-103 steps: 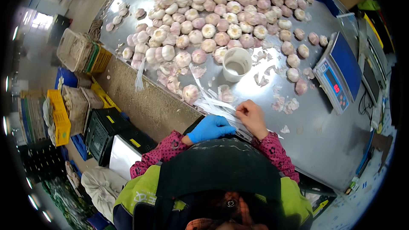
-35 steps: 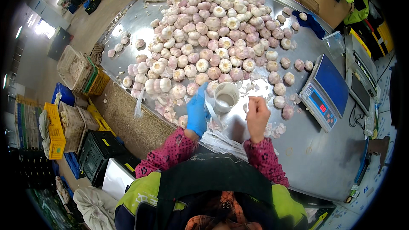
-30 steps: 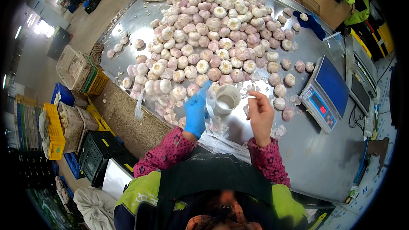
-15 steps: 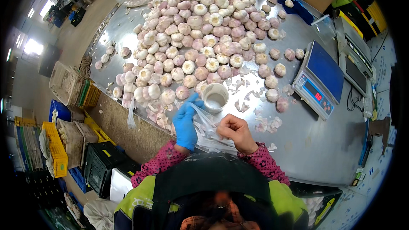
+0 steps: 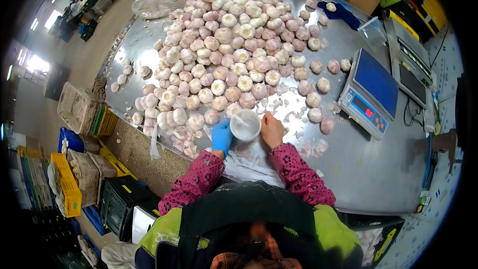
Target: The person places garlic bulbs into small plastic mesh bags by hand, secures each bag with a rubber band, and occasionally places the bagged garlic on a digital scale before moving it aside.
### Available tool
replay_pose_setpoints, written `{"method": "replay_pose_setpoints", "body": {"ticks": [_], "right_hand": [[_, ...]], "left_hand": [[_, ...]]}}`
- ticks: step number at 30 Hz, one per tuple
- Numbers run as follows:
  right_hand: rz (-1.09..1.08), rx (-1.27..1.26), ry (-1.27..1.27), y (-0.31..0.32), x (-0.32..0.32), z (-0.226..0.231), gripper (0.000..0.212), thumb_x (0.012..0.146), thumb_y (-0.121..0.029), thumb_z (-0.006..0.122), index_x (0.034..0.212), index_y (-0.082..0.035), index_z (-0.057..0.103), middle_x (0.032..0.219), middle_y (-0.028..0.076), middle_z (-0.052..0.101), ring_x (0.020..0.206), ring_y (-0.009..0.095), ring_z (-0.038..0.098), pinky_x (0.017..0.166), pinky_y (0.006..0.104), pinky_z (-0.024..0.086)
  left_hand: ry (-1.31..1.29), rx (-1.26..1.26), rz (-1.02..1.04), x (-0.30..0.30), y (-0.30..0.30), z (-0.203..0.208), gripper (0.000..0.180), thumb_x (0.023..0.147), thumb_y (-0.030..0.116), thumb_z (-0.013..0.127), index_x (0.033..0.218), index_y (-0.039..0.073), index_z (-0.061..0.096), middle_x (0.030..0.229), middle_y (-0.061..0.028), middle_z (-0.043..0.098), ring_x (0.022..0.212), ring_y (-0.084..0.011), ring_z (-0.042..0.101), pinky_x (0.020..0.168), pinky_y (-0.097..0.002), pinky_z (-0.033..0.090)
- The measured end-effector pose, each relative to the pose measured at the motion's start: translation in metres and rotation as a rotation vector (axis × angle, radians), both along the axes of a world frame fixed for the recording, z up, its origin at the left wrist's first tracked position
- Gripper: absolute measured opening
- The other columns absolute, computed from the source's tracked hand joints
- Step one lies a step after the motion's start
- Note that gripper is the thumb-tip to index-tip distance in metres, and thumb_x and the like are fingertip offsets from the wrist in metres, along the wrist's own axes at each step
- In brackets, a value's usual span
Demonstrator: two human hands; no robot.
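The hands (image 5: pixel 222 137) flank a white cup (image 5: pixel 252 136) near heaped garlic bulbs (image 5: pixel 240 56).

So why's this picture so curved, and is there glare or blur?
In the head view, the wide lens bows straight edges and leaves the corners black; in the head view, glare whitens the metal table to the right of the white cup; also in the head view, the orange cloth near the lower edge looks partly blurred.

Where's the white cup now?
Near the head view's middle, the white cup is between the gloved left hand and bare right hand, below the garlic pile.
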State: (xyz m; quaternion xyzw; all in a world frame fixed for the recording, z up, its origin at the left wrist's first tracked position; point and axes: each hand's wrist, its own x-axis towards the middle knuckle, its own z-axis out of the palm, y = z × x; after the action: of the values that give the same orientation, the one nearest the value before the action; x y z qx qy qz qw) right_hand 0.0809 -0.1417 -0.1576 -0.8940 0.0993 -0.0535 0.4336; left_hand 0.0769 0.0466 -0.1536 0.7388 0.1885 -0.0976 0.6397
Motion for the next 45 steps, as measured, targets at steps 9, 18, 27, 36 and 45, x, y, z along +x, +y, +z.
{"method": "replay_pose_setpoints", "body": {"ticks": [9,18,27,36,45], "right_hand": [[0.685,0.118,-0.107,-0.040,-0.031,0.117,0.078,0.072,-0.010,0.077,0.141,-0.008,0.041,0.130,0.017,0.055,0.117,0.037,0.053,0.098,0.0434,0.044],[0.875,0.099,0.057,-0.037,0.013,0.067,0.060,0.075,0.000,0.067,0.133,-0.008,0.053,0.123,0.019,0.060,0.116,0.036,0.056,0.100,0.0409,0.045],[0.477,-0.401,-0.435,-0.042,0.168,0.056,0.052,0.071,0.006,0.057,0.120,-0.010,0.062,0.129,0.015,0.054,0.116,0.038,0.050,0.097,0.0455,0.044],[0.288,-0.219,-0.151,-0.050,0.156,0.035,0.042,0.067,-0.008,0.068,0.108,-0.010,0.059,0.099,0.011,0.061,0.093,0.037,0.059,0.078,0.0411,0.050],[0.081,1.727,0.275,-0.080,0.097,0.062,0.051,0.106,-0.038,0.036,0.139,0.000,0.042,0.135,0.026,0.050,0.118,0.039,0.056,0.094,0.0470,0.053]], "left_hand": [[-0.425,0.054,-0.580,-0.035,0.013,0.103,0.105,0.073,0.011,0.083,0.156,0.011,0.019,0.149,-0.0123,0.041,0.135,-0.0236,0.042,0.113,-0.0377,0.034],[-0.295,-0.063,-0.458,-0.024,-0.002,0.027,0.088,0.071,0.011,0.086,0.145,0.004,0.039,0.139,-0.0097,0.051,0.128,-0.0224,0.049,0.109,-0.0359,0.040],[-0.348,0.038,-0.277,-0.003,0.023,0.053,0.054,0.084,-0.012,0.050,0.134,0.009,0.056,0.117,-0.0081,0.064,0.109,-0.0160,0.062,0.092,-0.0286,0.049],[-0.511,0.311,-0.358,0.040,0.007,0.057,0.043,0.084,-0.002,0.060,0.126,0.008,0.058,0.113,-0.0116,0.064,0.104,-0.0265,0.062,0.089,-0.0363,0.051],[-0.674,0.772,-0.910,0.112,-0.035,0.030,0.032,0.080,0.006,0.063,0.112,0.009,0.063,0.114,-0.0129,0.062,0.103,-0.0324,0.060,0.081,-0.0420,0.049]]}}
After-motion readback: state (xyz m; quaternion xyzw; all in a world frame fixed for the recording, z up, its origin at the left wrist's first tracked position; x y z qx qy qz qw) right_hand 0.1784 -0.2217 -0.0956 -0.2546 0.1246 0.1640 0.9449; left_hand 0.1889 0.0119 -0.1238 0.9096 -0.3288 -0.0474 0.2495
